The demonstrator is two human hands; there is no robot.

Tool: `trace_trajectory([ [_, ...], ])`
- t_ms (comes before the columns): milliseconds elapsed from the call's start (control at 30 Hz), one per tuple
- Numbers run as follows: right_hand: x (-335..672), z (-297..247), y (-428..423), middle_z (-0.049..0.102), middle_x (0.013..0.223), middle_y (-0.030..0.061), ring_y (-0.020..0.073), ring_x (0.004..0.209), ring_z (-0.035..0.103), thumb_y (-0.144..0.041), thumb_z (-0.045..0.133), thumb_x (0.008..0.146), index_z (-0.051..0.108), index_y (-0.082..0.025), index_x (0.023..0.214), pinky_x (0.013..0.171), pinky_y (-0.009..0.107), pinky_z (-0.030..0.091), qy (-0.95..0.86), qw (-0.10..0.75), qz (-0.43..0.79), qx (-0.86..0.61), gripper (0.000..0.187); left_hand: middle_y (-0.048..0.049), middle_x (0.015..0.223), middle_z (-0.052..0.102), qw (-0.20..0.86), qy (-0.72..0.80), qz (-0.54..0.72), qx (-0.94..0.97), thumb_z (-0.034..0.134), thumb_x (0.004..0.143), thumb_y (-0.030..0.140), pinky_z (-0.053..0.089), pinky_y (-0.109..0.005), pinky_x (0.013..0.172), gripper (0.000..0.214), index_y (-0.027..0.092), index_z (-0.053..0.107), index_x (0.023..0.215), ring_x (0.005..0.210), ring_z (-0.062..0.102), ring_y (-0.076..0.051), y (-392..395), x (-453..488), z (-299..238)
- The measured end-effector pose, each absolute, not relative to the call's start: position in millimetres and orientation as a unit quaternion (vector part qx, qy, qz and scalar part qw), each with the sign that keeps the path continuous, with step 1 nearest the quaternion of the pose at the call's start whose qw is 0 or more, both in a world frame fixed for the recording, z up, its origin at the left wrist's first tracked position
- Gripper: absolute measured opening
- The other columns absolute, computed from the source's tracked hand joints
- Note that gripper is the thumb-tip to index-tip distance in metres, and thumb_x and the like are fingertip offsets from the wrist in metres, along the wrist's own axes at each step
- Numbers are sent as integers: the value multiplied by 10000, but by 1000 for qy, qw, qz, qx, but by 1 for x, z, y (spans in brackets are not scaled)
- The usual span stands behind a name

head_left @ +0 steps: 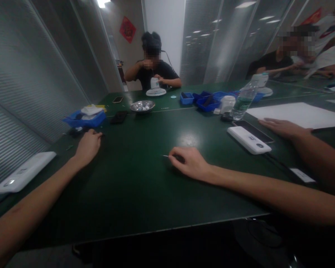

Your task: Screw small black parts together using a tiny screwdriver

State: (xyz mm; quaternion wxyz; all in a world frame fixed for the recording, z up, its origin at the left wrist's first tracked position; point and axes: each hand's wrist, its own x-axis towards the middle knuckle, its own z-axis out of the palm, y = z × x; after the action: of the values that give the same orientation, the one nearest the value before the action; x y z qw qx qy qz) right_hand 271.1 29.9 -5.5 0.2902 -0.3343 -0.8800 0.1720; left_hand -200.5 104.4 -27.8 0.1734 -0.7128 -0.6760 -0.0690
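Note:
My right hand (191, 162) rests on the green table (134, 186). Its thumb and index finger are pinched on a thin, pale needle-like piece (164, 156) that points left; the rest of the piece is hidden by the fingers. Farther left, my left hand (88, 145) is bent at the table with its fingers drawn together. Whatever they hold, if anything, is too small and blurred to name. Just behind that hand lies a dark object (77, 131), close to a blue tray (85, 118) with white paper or cloth on it.
White power banks lie at left (25, 172) and right (249, 139). A metal bowl (142, 106) stands mid-table. At right are blue bins (208, 103), a water bottle (244, 97) and a phone (253, 131). Another person's hand (284, 127) rests on white paper (298, 113). A person sits opposite.

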Motion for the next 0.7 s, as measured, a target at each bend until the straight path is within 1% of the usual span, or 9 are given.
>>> trace_trajectory([
  [67, 271, -5, 30, 676, 809, 8, 113, 649, 566, -314, 545, 994, 684, -173, 975, 615, 248, 392, -881, 287, 172, -335, 199, -187, 1148, 633, 166, -675, -104, -712, 340, 991, 289, 502, -374, 830, 487, 91, 713, 1234, 936, 631, -293, 104, -208, -30],
  [133, 270, -6, 30, 675, 808, 11, 115, 649, 565, -319, 543, 995, 685, -171, 982, 613, 248, 389, -882, 285, 171, -334, 206, -162, 1143, 650, 160, -673, -126, -711, 374, 988, 287, 494, -362, 863, 460, 98, 727, 1215, 949, 637, -279, 106, -214, -30],
  [233, 269, -6, 30, 678, 813, 11, 115, 651, 565, -319, 545, 995, 690, -172, 985, 616, 249, 392, -882, 287, 169, -332, 207, -122, 1129, 685, 146, -681, -158, -700, 487, 961, 293, 471, -345, 921, 398, 96, 716, 1220, 999, 639, -262, 110, -218, -26],
  [333, 269, -4, 30, 683, 830, 15, 116, 660, 571, -318, 539, 999, 688, -172, 987, 622, 249, 401, -882, 284, 173, -333, 209, -85, 1112, 711, 110, -705, -176, -678, 577, 932, 317, 456, -328, 940, 364, 105, 718, 1191, 1008, 641, -240, 111, -219, -21],
  [400, 269, -2, 29, 685, 834, 19, 117, 661, 572, -321, 534, 1002, 687, -169, 989, 619, 249, 405, -883, 278, 178, -333, 216, -82, 1138, 710, 101, -702, -171, -684, 578, 935, 327, 448, -322, 943, 335, 112, 739, 1135, 1014, 641, -238, 109, -218, -19],
  [500, 269, 0, 28, 690, 846, 23, 117, 668, 578, -314, 534, 1002, 689, -165, 999, 618, 247, 405, -886, 267, 182, -333, 214, -108, 1182, 690, 124, -687, -156, -699, 531, 952, 347, 455, -321, 915, 358, 108, 755, 1095, 1006, 643, -254, 107, -215, -18],
  [567, 269, -1, 29, 688, 843, 21, 116, 664, 576, -314, 535, 1000, 689, -166, 998, 618, 248, 403, -887, 269, 179, -330, 214, -115, 1150, 696, 134, -693, -165, -689, 521, 957, 386, 459, -321, 897, 380, 112, 763, 1059, 988, 646, -257, 107, -213, -19],
  [633, 269, -2, 29, 685, 831, 18, 113, 655, 570, -310, 539, 996, 689, -165, 991, 617, 248, 401, -887, 274, 174, -328, 209, -96, 1082, 716, 107, -718, -197, -659, 552, 946, 426, 460, -310, 895, 383, 122, 766, 1036, 964, 650, -242, 108, -211, -18],
  [700, 269, -2, 28, 684, 828, 17, 112, 654, 569, -307, 539, 996, 690, -163, 984, 617, 247, 402, -888, 276, 173, -325, 208, -62, 1036, 731, 49, -746, -227, -624, 604, 919, 454, 462, -298, 898, 382, 131, 760, 1049, 936, 649, -218, 109, -211, -16],
])
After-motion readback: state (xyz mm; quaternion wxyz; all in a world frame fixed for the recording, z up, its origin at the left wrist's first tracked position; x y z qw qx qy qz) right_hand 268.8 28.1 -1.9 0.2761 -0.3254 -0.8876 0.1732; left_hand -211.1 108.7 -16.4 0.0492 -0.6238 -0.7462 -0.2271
